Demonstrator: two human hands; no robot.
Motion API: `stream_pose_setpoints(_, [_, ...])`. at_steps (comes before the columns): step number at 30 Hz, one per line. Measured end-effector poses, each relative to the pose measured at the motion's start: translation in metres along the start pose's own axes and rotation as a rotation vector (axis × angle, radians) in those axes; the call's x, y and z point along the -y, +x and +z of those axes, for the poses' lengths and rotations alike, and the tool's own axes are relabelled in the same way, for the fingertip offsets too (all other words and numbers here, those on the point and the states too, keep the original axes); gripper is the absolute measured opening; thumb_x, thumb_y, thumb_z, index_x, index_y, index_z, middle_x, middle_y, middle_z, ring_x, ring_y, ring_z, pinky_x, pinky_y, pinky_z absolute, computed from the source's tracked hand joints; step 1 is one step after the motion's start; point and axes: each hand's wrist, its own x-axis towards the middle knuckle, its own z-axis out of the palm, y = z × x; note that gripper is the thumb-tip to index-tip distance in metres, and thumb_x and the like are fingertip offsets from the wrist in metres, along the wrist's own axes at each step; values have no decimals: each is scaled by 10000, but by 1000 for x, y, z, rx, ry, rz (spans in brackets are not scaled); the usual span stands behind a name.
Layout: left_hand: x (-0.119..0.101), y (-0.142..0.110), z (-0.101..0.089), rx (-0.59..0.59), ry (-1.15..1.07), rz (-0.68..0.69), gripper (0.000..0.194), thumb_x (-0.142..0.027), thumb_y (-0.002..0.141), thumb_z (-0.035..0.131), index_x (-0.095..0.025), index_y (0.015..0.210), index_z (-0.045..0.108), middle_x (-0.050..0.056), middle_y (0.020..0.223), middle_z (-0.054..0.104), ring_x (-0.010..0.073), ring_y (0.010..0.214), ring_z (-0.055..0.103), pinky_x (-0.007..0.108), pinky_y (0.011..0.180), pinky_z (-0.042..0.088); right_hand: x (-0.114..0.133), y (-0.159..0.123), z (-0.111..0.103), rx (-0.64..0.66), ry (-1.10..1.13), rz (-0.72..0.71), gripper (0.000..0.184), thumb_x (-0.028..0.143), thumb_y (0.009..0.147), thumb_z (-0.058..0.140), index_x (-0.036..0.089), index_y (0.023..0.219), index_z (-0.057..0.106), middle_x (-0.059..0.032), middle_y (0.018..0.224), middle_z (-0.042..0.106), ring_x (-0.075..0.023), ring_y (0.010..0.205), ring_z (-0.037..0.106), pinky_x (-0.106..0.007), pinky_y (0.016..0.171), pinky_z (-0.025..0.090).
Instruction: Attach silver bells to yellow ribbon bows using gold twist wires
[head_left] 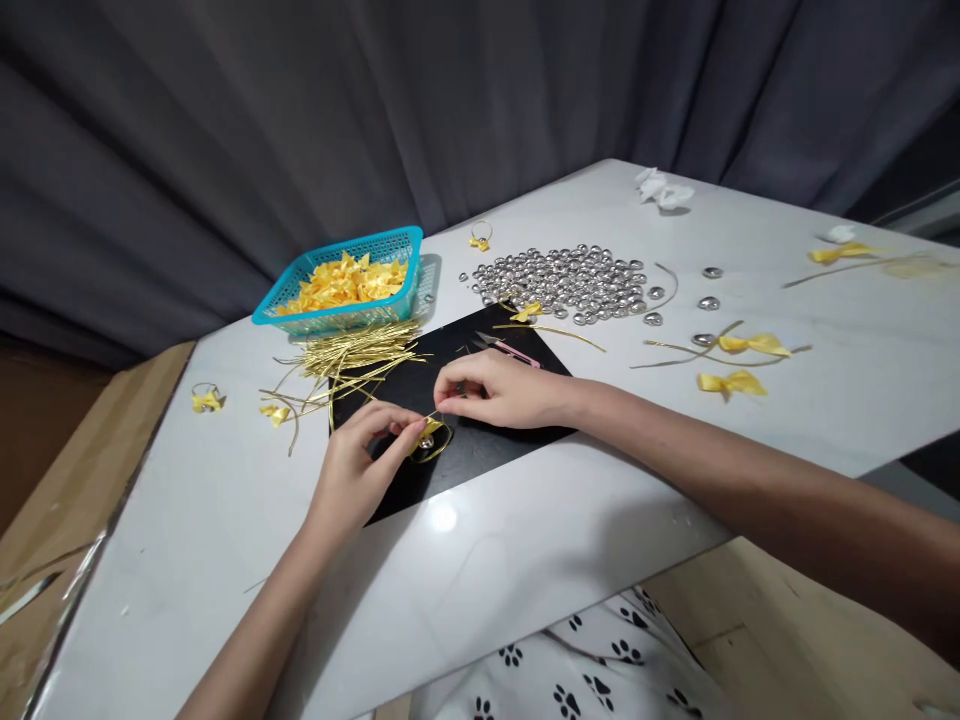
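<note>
My left hand [371, 445] pinches a gold cord loop [442, 447] that carries a yellow ribbon bow [430, 428] and a silver bell-like bead [427, 442]. Thumb and forefinger of my right hand [495, 388] are pressed together on the thin end of the same cord, just to the right. Both hands are over a black mat [420, 487] on the white table. Snips with a pink handle [517, 352] lie on the mat behind my right hand. A pile of gold cords [360, 350] lies beyond my left hand.
Behind the cords stands a turquoise basket [337, 322] full of yellow bows. Many silver beads [562, 280] are heaped at the back. Loose bows [731, 383] and cords lie at right, a finished-looking bow loop [206, 400] at left. Crumpled white tissue [660, 188] sits near the far edge.
</note>
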Motion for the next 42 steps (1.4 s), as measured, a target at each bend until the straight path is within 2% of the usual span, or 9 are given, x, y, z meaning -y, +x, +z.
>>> stream_pose_setpoints(4, [1, -4, 2, -18, -10, -38, 184, -331, 804, 592, -176, 768, 685, 53, 806, 697, 177, 765, 620, 276, 707, 481, -1, -4, -30, 62, -200, 117, 82, 150, 803, 558, 118, 794, 633, -21, 760, 615, -83, 615, 471, -215, 606, 348])
stream_pose_setpoints(9, [-1, -8, 3, -78, -51, -150, 199, -369, 778, 620, -186, 771, 699, 45, 800, 731, 180, 732, 649, 268, 697, 504, 1, -24, -59, -178, -540, 538, 251, 380, 769, 617, 157, 880, 644, -45, 798, 631, -154, 675, 532, -260, 581, 337])
stream_pose_setpoints(12, [-3, -8, 3, -85, -81, -158, 203, -382, 751, 647, -190, 759, 713, 49, 800, 737, 188, 742, 657, 276, 714, 510, -1, -35, -47, -186, -678, 614, 399, 494, 743, 642, 144, 936, 631, -97, 980, 620, -242, 890, 555, -295, 633, 380])
stream_pose_setpoints(16, [-6, -8, 5, -95, -94, -132, 188, -371, 739, 666, -196, 766, 728, 51, 816, 740, 191, 753, 659, 282, 726, 512, -9, -35, -24, -171, -738, 636, 248, 321, 855, 567, 123, 999, 603, -130, 1073, 582, -278, 1060, 497, -323, 737, 424])
stream_pose_setpoints(22, [-8, -11, 6, -93, -120, -140, 219, -342, 751, 670, -182, 896, 708, 35, 786, 728, 160, 717, 649, 264, 720, 510, -1, -26, -14, -210, -682, 724, 254, 106, 881, 425, 8, 1098, 513, -235, 1115, 526, -313, 1073, 483, -373, 822, 414])
stream_pose_setpoints(25, [-8, -13, 7, -77, -205, -149, 264, -332, 751, 671, -171, 961, 676, 19, 733, 708, 143, 665, 644, 245, 666, 514, 4, -28, -16, -235, -618, 759, 315, 120, 890, 383, 7, 1180, 432, -223, 990, 573, -291, 912, 547, -360, 717, 424])
stream_pose_setpoints(32, [-6, -13, 8, -40, -369, -152, 226, -280, 732, 701, -170, 925, 660, 7, 710, 712, 117, 614, 661, 202, 618, 528, 19, -48, -18, -275, -28, 857, 191, 222, 903, 356, 152, 979, 516, -23, 659, 461, -110, 495, 404, -236, 483, 349])
stream_pose_setpoints(36, [-4, -15, 8, -53, -396, -148, 204, -265, 721, 714, -174, 898, 667, 6, 707, 724, 115, 605, 667, 193, 612, 535, 45, -63, -10, -308, 954, 878, 186, 269, 906, 356, 156, 840, 488, 64, 589, 244, -37, 404, 130, -161, 351, 139])
stream_pose_setpoints(42, [-6, -16, 6, -66, -468, -212, 225, -266, 695, 737, -168, 885, 668, 7, 693, 727, 119, 583, 664, 201, 593, 547, 62, -73, 31, -206, 1056, 946, 437, 616, 890, 320, 196, 793, 398, 105, 508, 264, -18, 341, 116, -125, 284, 154])
